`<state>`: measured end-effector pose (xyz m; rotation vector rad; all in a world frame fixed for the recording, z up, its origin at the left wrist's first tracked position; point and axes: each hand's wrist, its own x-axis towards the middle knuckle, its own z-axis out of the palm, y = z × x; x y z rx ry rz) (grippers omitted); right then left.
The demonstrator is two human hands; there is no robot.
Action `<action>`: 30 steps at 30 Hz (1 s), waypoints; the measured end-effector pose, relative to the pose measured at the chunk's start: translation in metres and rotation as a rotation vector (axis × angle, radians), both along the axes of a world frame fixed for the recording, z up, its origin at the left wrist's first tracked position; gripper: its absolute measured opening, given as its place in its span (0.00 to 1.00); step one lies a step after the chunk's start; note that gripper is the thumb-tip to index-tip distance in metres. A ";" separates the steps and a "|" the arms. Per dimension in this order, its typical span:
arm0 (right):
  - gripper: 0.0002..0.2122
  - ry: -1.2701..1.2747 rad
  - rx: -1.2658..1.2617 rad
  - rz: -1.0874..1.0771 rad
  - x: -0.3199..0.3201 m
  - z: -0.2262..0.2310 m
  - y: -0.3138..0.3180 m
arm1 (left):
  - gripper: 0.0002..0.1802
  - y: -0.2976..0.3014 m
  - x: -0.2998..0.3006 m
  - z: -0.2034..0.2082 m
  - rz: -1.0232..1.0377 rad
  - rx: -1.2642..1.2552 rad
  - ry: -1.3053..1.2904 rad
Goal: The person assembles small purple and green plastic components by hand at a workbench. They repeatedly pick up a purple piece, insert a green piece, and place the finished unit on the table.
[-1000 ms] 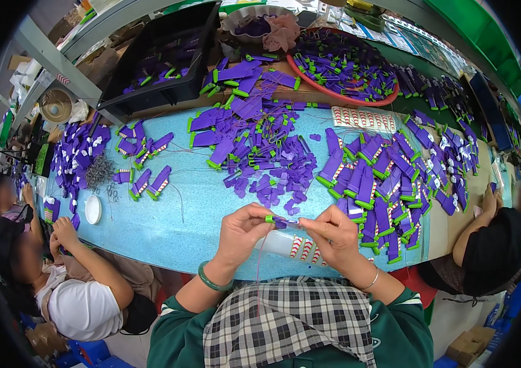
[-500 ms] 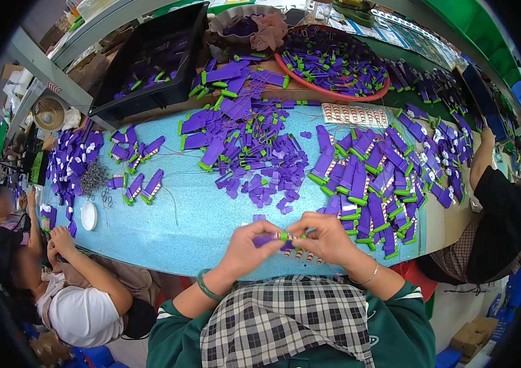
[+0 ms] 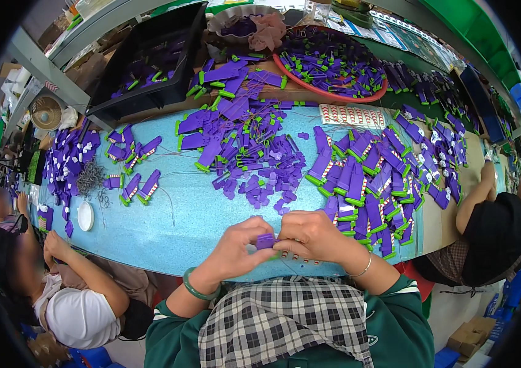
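Observation:
My left hand (image 3: 240, 246), with a green bangle at its wrist, grips a small purple plastic piece (image 3: 265, 240) between thumb and fingers. Close against its right end, my right hand (image 3: 311, 238) has its fingers pinched together; what lies between them is hidden, and they seem to touch the piece. Below the right fingers, part of a strip of red-and-white striped stickers (image 3: 307, 260) shows at the table edge. Just beyond my hands lie loose purple parts (image 3: 260, 189). To the right is a heap of purple-and-green pieces with striped stickers (image 3: 366, 184).
A blue table (image 3: 199, 239) spreads before me. At its back stand a black bin (image 3: 144, 101) and a red-rimmed basket (image 3: 334, 97) of purple-green parts. A white dish (image 3: 86, 216) and metal rings (image 3: 91, 179) lie left. People sit at the left (image 3: 86, 306) and right (image 3: 498, 236).
Both hands have turned the piece, so a purple face now shows instead of the green and striped end. My right fingers have curled in. The person at right has drawn an arm down.

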<state>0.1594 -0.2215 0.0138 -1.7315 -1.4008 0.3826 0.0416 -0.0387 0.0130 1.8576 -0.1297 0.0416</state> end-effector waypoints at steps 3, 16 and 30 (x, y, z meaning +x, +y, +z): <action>0.08 -0.310 -0.047 -0.171 0.011 -0.001 0.006 | 0.05 0.030 -0.013 0.003 0.087 -0.026 0.102; 0.02 -0.694 -0.236 -0.330 0.009 -0.028 0.034 | 0.10 0.045 -0.015 0.004 0.698 -0.535 -0.263; 0.06 0.375 0.053 -0.412 -0.020 -0.006 0.007 | 0.07 -0.026 0.003 -0.019 0.123 0.071 0.122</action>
